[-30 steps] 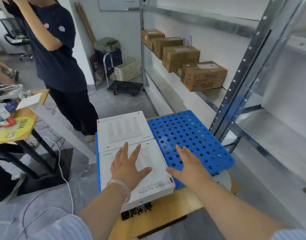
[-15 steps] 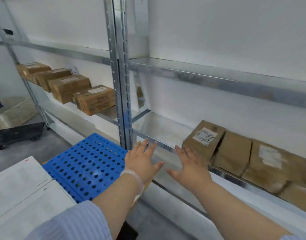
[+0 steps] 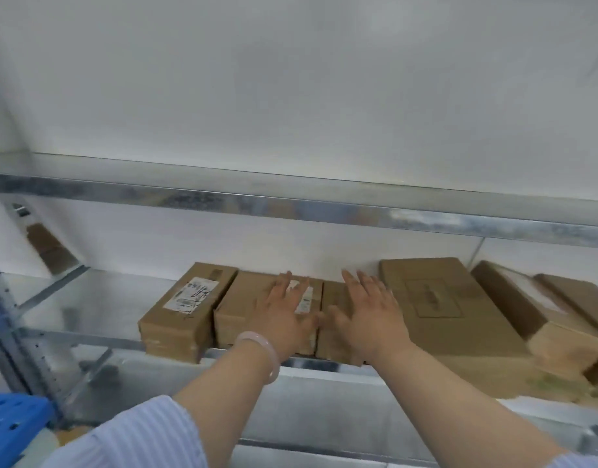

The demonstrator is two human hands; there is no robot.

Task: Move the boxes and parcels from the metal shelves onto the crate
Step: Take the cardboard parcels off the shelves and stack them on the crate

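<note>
Several brown cardboard boxes stand in a row on the metal shelf [image 3: 98, 298]. My left hand [image 3: 284, 315], fingers spread, hovers over the second box [image 3: 243, 305], which has a white label. Beside it, my right hand [image 3: 368, 315] reaches with straight fingers over the narrow third box [image 3: 334, 298]. Whether either hand touches a box is unclear. The leftmost labelled box [image 3: 186, 305] stands apart to the left of both hands. A large flat box [image 3: 439, 305] lies to the right. A corner of the blue perforated crate [image 3: 10, 430] shows at the bottom left.
More boxes [image 3: 561, 319] lie tilted at the far right of the shelf. The upper shelf beam [image 3: 290, 201] runs across above the boxes. A perforated steel upright [image 3: 3, 329] stands at the left. The left part of the shelf is bare metal.
My view has swung right from the crate to the shelf. Both hands left the white box on the crate and now reach forward over the cardboard boxes.
</note>
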